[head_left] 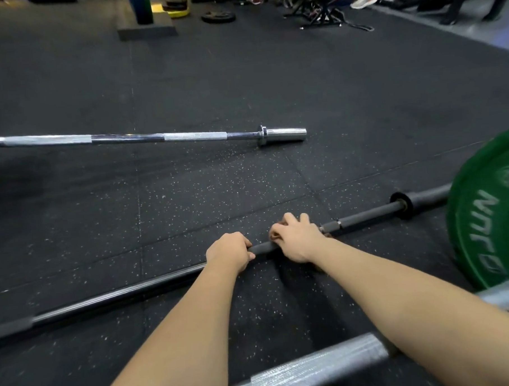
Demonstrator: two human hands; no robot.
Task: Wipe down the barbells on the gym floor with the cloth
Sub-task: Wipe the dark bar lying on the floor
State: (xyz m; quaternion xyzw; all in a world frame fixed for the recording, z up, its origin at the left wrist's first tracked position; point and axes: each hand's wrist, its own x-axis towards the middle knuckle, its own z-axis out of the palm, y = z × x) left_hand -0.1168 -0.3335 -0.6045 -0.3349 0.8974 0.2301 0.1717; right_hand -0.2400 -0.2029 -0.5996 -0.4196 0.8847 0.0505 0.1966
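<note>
A dark barbell [368,215] lies across the black rubber floor from lower left to right. My left hand [228,252] grips its shaft. Just to the right, my right hand [297,239] is curled over the same shaft, and a brownish bit of cloth [275,235] shows under its fingers; most of the cloth is hidden. A chrome barbell [128,138] lies farther off on the left. A third, silver barbell [313,365] crosses the bottom of the view under my right forearm.
A green bumper plate [488,220] stands at the right. At the far end are a low wooden platform [147,28], loose weight plates [218,17], black equipment frames and a person's shoe [363,0].
</note>
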